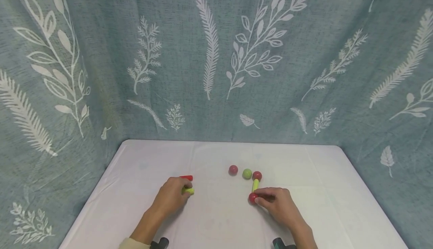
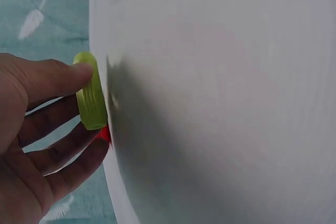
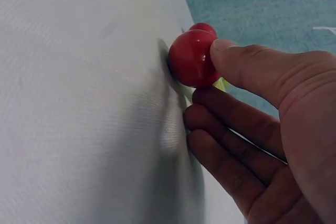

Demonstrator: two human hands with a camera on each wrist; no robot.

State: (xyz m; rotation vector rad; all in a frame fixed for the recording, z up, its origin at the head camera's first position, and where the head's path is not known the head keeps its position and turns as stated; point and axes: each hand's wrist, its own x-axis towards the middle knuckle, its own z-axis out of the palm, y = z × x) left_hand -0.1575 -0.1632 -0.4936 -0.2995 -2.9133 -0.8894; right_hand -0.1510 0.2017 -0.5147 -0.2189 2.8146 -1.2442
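Note:
My left hand (image 1: pixel 172 195) pinches a short yellow-green ribbed stick (image 2: pixel 91 95) between thumb and fingers, close to the tabletop. Just behind that hand lies a red stick (image 1: pixel 186 178), partly hidden by the fingers. My right hand (image 1: pixel 279 204) holds a glossy red ball (image 3: pixel 192 59) between thumb and fingertips. From this ball a yellow-green stick (image 1: pixel 255 185) runs back to a second red ball (image 1: pixel 257 175); whether they are joined I cannot tell. A green ball (image 1: pixel 247 173) sits left of the second red ball, and another red ball (image 1: pixel 233 170) lies further left.
A white cloth covers the table (image 1: pixel 216 222), whose far edge meets a blue-green curtain (image 1: pixel 216 121) with white leaf prints. The curtain also hangs along the left and right sides. Dark wrist-camera parts (image 1: pixel 160 243) show at the bottom edge.

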